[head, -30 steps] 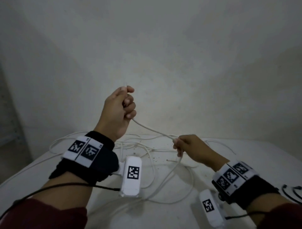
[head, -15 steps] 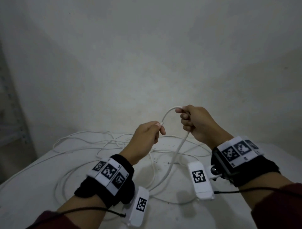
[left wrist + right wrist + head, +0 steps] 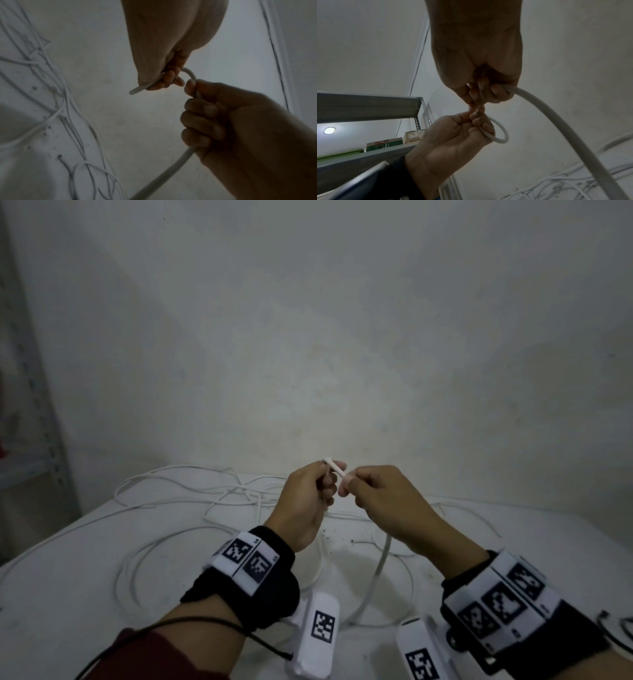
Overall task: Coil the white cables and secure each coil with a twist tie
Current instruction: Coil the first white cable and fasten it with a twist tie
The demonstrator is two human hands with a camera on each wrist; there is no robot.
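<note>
The left hand (image 3: 308, 501) and the right hand (image 3: 383, 501) met above the middle of the white worktop (image 3: 68, 594), both clenched round the same white cable (image 3: 337, 470); the left pinched it close to its free end, which poked out toward eleven o'clock past the knuckles, while the right gripped it just beside, fingers curled over the run. From the right wrist view the cable (image 3: 501, 134) bent into a small tight loop between the two grips, then left the right fist as a thick strand (image 3: 573, 128) sweeping down toward five o'clock; in the head view that strand dropped to the worktop at six o'clock from the hands. The rest of the cables (image 3: 212, 498) lay loose and tangled across the worktop from nine to twelve o'clock, uncoiled; no finished coil showed, and I could not make out a twist tie anywhere.

This looked like the very start of the first coil, the first turn being formed at the cable's end. The next move would call for the left hand to keep that loop pinned while the right slid down the strand and brought up another turn of matching size, drawing slack without dragging the tangle along.
</note>
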